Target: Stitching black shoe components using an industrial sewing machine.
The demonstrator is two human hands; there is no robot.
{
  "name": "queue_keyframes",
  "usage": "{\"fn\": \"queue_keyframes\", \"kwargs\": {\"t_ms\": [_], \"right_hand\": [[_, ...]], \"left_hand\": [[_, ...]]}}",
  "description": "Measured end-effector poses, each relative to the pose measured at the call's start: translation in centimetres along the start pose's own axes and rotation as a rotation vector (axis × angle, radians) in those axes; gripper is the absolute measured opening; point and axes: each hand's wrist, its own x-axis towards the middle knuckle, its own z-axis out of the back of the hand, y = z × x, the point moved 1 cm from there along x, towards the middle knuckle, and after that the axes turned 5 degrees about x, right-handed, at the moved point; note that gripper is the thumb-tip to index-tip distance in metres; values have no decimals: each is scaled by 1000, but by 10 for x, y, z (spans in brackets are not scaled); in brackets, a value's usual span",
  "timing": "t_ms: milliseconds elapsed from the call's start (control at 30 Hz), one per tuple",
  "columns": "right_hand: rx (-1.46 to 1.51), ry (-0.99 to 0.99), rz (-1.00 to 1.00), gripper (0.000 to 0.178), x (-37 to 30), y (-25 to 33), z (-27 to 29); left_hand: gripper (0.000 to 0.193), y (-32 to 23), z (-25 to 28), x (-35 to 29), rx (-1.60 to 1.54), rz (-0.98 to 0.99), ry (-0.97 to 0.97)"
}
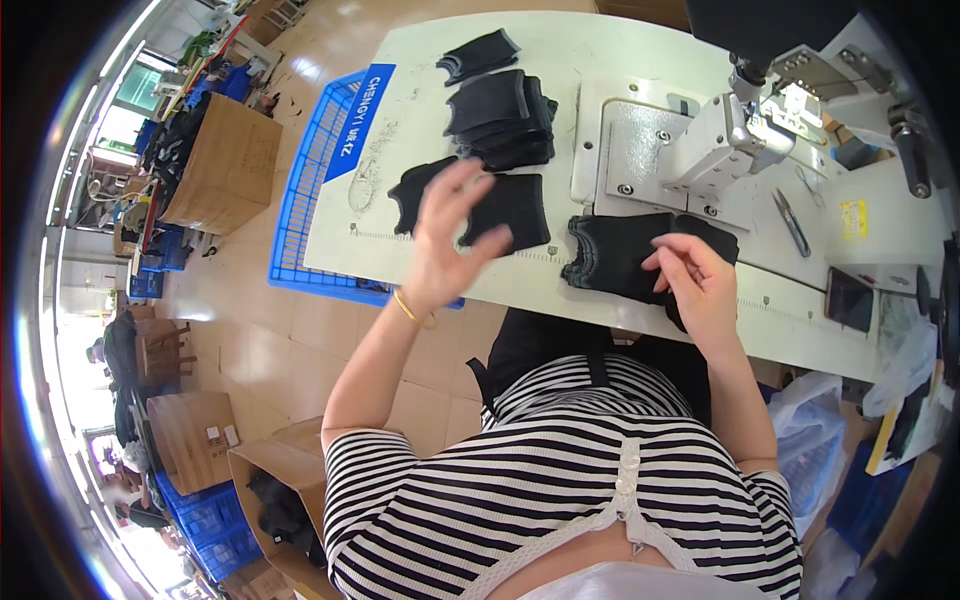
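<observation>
Left hand (447, 240) raised above table (420, 110), fingers spread and loosely curled, gripping nothing; flat black fabric piece (505, 210) just beyond and under the fingertips, whether touching cannot tell. Taller stack of black pieces (500, 120) farther beyond those fingers, small single piece (478, 55) past that. Right hand (695, 280) resting on another black stack (620, 255), fingertips pinched together on its top layer at near edge. Sewing machine (740, 140) beyond right fingers; scissors (790, 222) and phone (850, 298) off to their right. Blue crate (310, 180) left of left fingers
</observation>
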Motion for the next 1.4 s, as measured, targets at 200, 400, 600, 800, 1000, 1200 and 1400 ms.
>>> {"fn": "queue_keyframes", "kwargs": {"t_ms": [200,400,600,800,1000,1200,1400], "right_hand": [[-270,-139,294,19,-7,11,9],[-493,-309,246,16,-36,2,48],[-542,-374,273,15,-47,-8,65],[-651,-447,285,29,-26,-11,65],[-799,-462,195,55,-19,-25,76],[-787,-405,237,49,-14,-27,73],[-1074,-388,543,43,-23,-27,66]], "left_hand": [[95,40,-21,77,462,201,-93],[110,55,-30,92,420,171,207],[107,58,-47,102,406,130,166],[104,69,-68,134,443,146,54],[68,-13,-72,106,623,-135,-126],[27,-93,-118,58,-19,-133,37],[22,-99,-135,49,167,-324,-85]]}}
